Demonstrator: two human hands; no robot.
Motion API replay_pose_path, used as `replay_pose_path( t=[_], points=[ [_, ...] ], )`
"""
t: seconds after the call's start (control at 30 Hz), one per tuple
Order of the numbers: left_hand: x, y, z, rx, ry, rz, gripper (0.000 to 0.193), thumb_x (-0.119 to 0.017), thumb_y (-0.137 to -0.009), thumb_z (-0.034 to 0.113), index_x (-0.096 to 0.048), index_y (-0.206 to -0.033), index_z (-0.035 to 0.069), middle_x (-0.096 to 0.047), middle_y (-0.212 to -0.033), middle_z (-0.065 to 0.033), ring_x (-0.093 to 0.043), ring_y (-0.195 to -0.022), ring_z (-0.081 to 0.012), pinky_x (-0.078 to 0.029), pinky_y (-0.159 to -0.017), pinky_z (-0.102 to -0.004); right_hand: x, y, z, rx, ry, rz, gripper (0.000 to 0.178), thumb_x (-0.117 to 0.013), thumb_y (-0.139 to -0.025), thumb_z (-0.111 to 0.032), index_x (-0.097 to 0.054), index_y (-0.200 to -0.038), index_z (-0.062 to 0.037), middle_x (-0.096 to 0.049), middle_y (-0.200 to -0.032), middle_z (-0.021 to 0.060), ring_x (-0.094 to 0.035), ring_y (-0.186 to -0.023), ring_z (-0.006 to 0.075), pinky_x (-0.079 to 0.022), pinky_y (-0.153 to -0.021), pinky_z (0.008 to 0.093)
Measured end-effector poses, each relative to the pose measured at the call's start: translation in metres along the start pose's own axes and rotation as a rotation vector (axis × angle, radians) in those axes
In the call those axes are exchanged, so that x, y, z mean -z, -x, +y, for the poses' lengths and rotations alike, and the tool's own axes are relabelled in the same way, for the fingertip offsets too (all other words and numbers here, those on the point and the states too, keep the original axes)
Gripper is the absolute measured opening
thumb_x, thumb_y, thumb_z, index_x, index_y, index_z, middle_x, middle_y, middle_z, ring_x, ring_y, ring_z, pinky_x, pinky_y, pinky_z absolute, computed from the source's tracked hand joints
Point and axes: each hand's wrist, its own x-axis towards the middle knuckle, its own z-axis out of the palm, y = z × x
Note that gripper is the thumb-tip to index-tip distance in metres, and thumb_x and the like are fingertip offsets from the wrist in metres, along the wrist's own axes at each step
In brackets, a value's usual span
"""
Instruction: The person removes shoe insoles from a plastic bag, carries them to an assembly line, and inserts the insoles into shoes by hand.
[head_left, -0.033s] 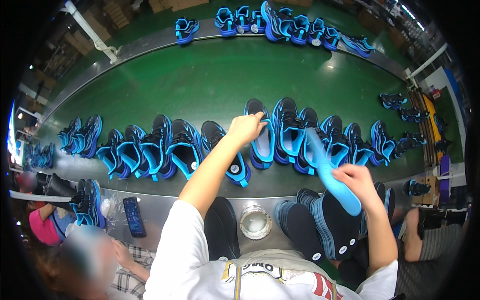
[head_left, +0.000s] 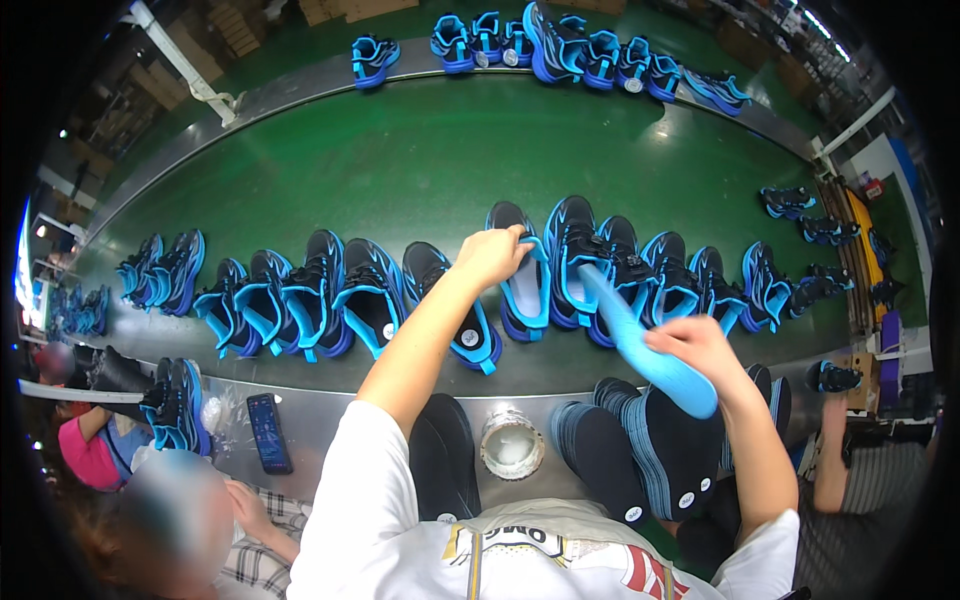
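My left hand (head_left: 492, 258) is closed on the front opening of a black and blue sneaker (head_left: 522, 329), which has a pale inside and its toe pointing away from me. My right hand (head_left: 700, 352) pinches a bright blue insole (head_left: 672, 384) near its wide rear end. The insole slants up to the left, its narrow tip near the opening of the neighbouring sneaker (head_left: 574, 225); that tip is blurred. Below the hands lie stacks of black insoles with round white stickers: one stack (head_left: 672, 440) on the right, another stack (head_left: 592, 450) beside it, and some insoles (head_left: 443, 450) on the left.
Several more sneakers (head_left: 370, 275) line the near side of the green surface (head_left: 400, 160); others (head_left: 555, 45) stand along its far edge. A round crusted container (head_left: 511, 446) with white contents and a phone (head_left: 268, 434) sit on the metal ledge. A co-worker (head_left: 250, 515) sits at left.
My right hand has moved slightly left with the blue insole, bringing its tip closer to the sneakers in the middle. My left hand stays at the same sneaker.
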Motion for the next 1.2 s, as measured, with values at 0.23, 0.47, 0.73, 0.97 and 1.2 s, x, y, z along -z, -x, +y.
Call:
replay_pose_path(
  t=[0.23, 0.47, 0.73, 0.97, 1.2],
  points=[
    [-0.004, 0.010, -0.020, 0.299, 0.580, -0.165, 0.039, -0.057, -0.078, 0.036, -0.056, -0.075, -0.003, -0.050, -0.062, -0.0053, -0.046, -0.059, -0.0150, -0.036, -0.054, -0.0294, -0.090, -0.107, 0.009, 0.168, 0.360, -0.297, 0.019, -0.060, -0.065, -0.015, -0.061, -0.061, 0.0038, -0.058, -0.059, 0.0164, -0.058, -0.054, 0.0243, -0.046, -0.053, 0.0330],
    [-0.001, 0.017, -0.015, 0.392, 0.573, -0.186, 0.040, -0.057, -0.078, 0.031, -0.056, -0.081, -0.009, -0.057, -0.070, -0.0116, -0.052, -0.066, -0.0173, -0.041, -0.059, -0.0322, -0.122, -0.109, 0.011, 0.130, 0.524, -0.195, 0.022, -0.053, -0.062, -0.012, -0.060, -0.071, 0.0070, -0.058, -0.074, 0.0264, -0.059, -0.075, 0.0368, -0.047, -0.070, 0.0393],
    [-0.004, 0.022, -0.017, 0.388, 0.769, -0.235, 0.036, -0.056, -0.080, 0.035, -0.046, -0.061, 0.006, -0.036, -0.049, 0.0031, -0.031, -0.046, -0.0075, -0.027, -0.042, -0.0261, -0.134, -0.127, 0.036, 0.316, 0.669, -0.160, 0.018, -0.051, -0.065, -0.008, -0.060, -0.071, 0.0070, -0.057, -0.080, 0.0265, -0.059, -0.075, 0.0356, -0.048, -0.070, 0.0388],
    [-0.010, 0.035, -0.017, 0.288, 0.559, -0.069, 0.045, -0.053, -0.081, 0.038, -0.047, -0.063, -0.003, -0.042, -0.055, -0.0047, -0.039, -0.056, -0.0119, -0.035, -0.051, -0.0311, -0.141, -0.101, 0.041, 0.445, 0.825, -0.186, 0.013, -0.049, -0.070, -0.002, -0.058, -0.077, 0.0032, -0.050, -0.093, 0.0199, -0.056, -0.082, 0.0325, -0.048, -0.071, 0.0385],
    [-0.017, 0.026, -0.018, 0.252, 0.537, -0.068, 0.044, -0.052, -0.081, 0.037, -0.053, -0.071, -0.006, -0.050, -0.060, -0.0092, -0.045, -0.058, -0.0135, -0.038, -0.054, -0.0309, -0.156, -0.134, 0.060, 0.385, 0.809, 0.039, 0.015, -0.046, -0.076, -0.009, -0.055, -0.081, 0.0024, -0.049, -0.095, 0.0194, -0.054, -0.085, 0.0318, -0.046, -0.072, 0.0384]
  ],
)
